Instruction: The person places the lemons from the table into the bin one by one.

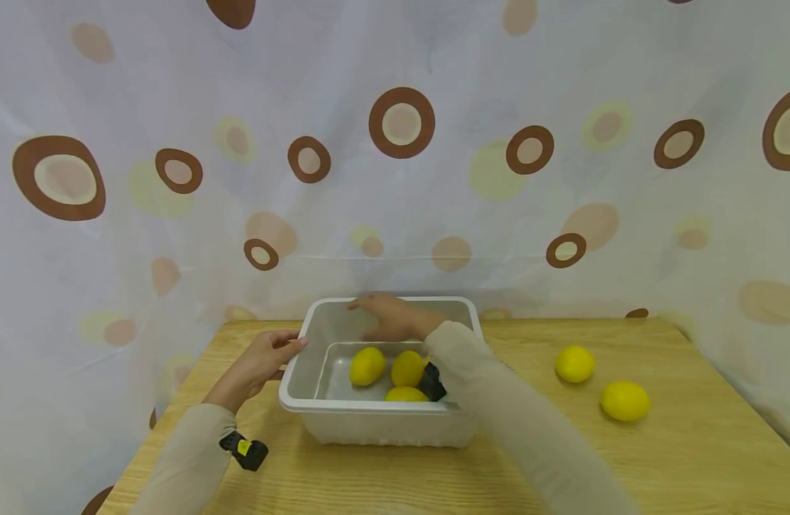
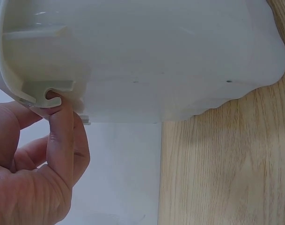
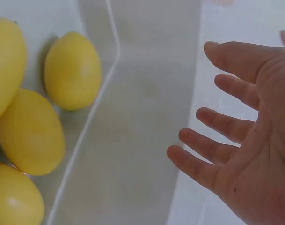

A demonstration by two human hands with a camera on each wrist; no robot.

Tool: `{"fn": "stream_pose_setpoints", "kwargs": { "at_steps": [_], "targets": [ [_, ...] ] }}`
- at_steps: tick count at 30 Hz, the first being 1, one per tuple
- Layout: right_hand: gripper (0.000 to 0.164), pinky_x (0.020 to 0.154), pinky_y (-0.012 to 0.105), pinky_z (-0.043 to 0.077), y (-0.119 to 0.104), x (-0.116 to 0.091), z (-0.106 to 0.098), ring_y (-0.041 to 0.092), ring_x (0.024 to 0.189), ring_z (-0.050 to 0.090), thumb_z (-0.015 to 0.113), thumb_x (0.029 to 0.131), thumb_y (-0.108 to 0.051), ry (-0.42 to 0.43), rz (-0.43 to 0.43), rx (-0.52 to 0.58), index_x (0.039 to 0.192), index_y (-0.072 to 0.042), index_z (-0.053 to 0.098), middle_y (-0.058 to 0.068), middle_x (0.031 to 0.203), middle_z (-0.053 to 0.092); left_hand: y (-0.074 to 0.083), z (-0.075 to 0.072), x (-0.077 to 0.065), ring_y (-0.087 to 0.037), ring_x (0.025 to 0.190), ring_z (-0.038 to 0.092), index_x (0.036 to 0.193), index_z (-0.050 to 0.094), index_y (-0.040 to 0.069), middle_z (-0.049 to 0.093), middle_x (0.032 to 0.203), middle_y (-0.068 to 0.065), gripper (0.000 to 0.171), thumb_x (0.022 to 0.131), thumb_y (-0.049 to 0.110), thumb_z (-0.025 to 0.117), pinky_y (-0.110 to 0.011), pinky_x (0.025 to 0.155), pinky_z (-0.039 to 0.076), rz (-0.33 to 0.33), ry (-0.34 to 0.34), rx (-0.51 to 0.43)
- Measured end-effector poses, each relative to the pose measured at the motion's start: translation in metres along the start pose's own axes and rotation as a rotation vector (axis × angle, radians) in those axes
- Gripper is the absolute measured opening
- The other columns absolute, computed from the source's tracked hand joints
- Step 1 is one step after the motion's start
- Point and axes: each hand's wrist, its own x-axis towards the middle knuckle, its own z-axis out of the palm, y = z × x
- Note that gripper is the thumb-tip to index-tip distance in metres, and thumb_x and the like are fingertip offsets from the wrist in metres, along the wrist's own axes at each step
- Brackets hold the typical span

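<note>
Dotted curtain [image 1: 343,214] fills the background; wood table [image 1: 691,458] below. White basin [image 1: 388,427] sits lower centre, long axis left-right. Right sleeve [image 1: 530,422] hides its right end. Right hand [image 1: 391,317] is over the far half, fingers spread, holding nothing. Left hand [image 1: 266,357] pinches the basin's left rim, fingers underneath. Lemons inside [image 1: 367,366]: right wrist view shows four, head view three, one part-cut by the near wall. Leftmost's long axis runs up-frame, leaning right. Two loose lemons [image 1: 625,400] at right; nearer one lies left-right.
</note>
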Motion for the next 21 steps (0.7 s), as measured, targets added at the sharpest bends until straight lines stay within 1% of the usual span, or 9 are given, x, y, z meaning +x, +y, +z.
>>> {"fn": "stream_pose_setpoints", "kwargs": {
  "at_steps": [3,5,8,11,17,21],
  "targets": [
    [0.056,0.110,0.041,0.034,-0.004,-0.008,-0.014,0.028,0.131,0.042,0.065,0.093,-0.021,-0.001,0.000,-0.002,0.143,-0.009,0.043,0.015,0.144,0.042,0.000,0.000,0.000,-0.023,0.102,0.062,0.139,0.044,-0.006,0.055,0.126,-0.024,0.048,0.101,0.023,0.051,-0.040,0.081,0.056,0.003,-0.007,0.001],
    [0.057,0.111,0.042,0.034,-0.007,-0.016,-0.024,0.028,0.132,0.040,0.064,0.093,-0.022,0.001,-0.001,0.000,0.144,-0.010,0.042,0.015,0.146,0.040,0.000,0.000,0.000,-0.023,0.102,0.062,0.139,0.043,-0.006,0.055,0.126,-0.024,0.049,0.101,0.024,0.051,-0.040,0.081,0.056,0.003,-0.010,0.003],
    [0.058,0.111,0.044,0.032,-0.009,-0.029,-0.038,0.030,0.134,0.038,0.064,0.093,-0.023,0.010,-0.013,-0.014,0.145,-0.011,0.041,0.015,0.148,0.038,-0.001,-0.001,0.000,-0.022,0.101,0.062,0.139,0.044,-0.005,0.056,0.125,-0.023,0.049,0.100,0.023,0.052,-0.040,0.080,0.056,-0.002,-0.006,-0.006],
    [0.058,0.110,0.045,0.034,-0.008,-0.046,-0.050,0.033,0.133,0.038,0.064,0.093,-0.023,0.023,-0.018,-0.050,0.146,-0.013,0.040,0.015,0.148,0.036,-0.001,-0.001,0.000,-0.022,0.101,0.062,0.139,0.043,-0.006,0.055,0.125,-0.023,0.049,0.100,0.023,0.052,-0.040,0.080,0.056,-0.001,-0.010,-0.005],
    [0.059,0.107,0.051,0.035,0.000,-0.087,-0.068,0.037,0.132,0.037,0.065,0.093,-0.023,0.064,-0.026,-0.118,0.145,-0.011,0.040,0.018,0.147,0.036,0.000,0.000,0.000,-0.022,0.100,0.062,0.139,0.044,-0.005,0.056,0.125,-0.023,0.049,0.100,0.023,0.052,-0.039,0.079,0.057,-0.002,-0.001,-0.008],
    [0.059,0.106,0.055,0.034,0.014,-0.122,-0.074,0.040,0.132,0.035,0.067,0.091,-0.020,0.115,-0.020,-0.121,0.144,-0.008,0.041,0.020,0.146,0.035,0.000,0.001,0.000,-0.021,0.099,0.062,0.139,0.043,-0.006,0.056,0.124,-0.023,0.049,0.100,0.024,0.052,-0.038,0.079,0.057,0.006,0.000,-0.009]
  ]
}}
